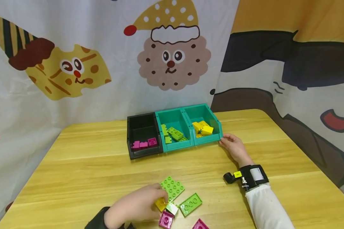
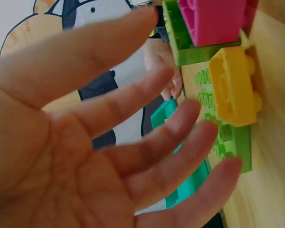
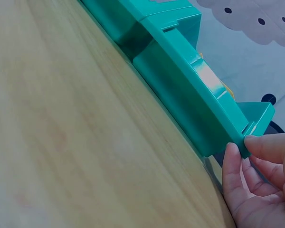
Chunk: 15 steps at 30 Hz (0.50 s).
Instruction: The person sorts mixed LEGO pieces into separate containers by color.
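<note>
In the head view my left hand (image 1: 137,203) hovers over loose toy building bricks at the table's front. Its fingers spread loosely in the left wrist view, with nothing in the palm. Close to the fingertips is a yellow brick (image 2: 247,88); whether they touch it I cannot tell. Around it lie a green studded plate (image 1: 172,188), a light green brick (image 1: 172,208), a magenta brick (image 1: 166,219) and an upturned green brick (image 1: 190,204). My right hand (image 3: 261,190) pinches the front corner of the right teal bin (image 3: 180,99) between thumb and finger.
Left of that bin stand another teal bin (image 1: 177,147) with green bricks and a black bin (image 1: 146,154) with magenta ones. Yellow bricks (image 1: 203,127) lie in the right bin. Another magenta brick (image 1: 200,224) is at the bottom edge. A printed curtain (image 1: 111,105) hangs behind the table.
</note>
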Available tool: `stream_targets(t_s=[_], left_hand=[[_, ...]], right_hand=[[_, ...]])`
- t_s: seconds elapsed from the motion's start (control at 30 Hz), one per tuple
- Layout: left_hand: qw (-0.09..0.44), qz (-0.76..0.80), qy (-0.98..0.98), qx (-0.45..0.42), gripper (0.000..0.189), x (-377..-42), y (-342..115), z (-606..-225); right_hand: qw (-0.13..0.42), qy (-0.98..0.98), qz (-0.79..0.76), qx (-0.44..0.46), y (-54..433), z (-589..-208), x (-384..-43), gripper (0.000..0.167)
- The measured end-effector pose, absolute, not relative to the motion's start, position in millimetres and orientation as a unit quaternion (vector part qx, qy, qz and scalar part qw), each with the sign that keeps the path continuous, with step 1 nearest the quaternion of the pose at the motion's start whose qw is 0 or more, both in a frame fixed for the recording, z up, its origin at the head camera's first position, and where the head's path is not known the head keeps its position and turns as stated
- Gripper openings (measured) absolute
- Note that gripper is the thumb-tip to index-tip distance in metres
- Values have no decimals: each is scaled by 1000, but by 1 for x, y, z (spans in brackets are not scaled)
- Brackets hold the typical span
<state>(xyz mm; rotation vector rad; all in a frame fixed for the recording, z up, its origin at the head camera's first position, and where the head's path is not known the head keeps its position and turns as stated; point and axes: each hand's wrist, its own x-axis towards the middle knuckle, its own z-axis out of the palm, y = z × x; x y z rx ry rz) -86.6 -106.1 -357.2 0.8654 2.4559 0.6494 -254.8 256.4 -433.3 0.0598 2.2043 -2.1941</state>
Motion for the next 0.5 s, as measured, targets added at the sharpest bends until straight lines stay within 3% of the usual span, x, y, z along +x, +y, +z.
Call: stream_targets(t_s=[0.5], left_hand=[[216,188,897,336,27,-86,-100,-371]], right_hand=[[15,705,-709,10,256,-434,-254,31]])
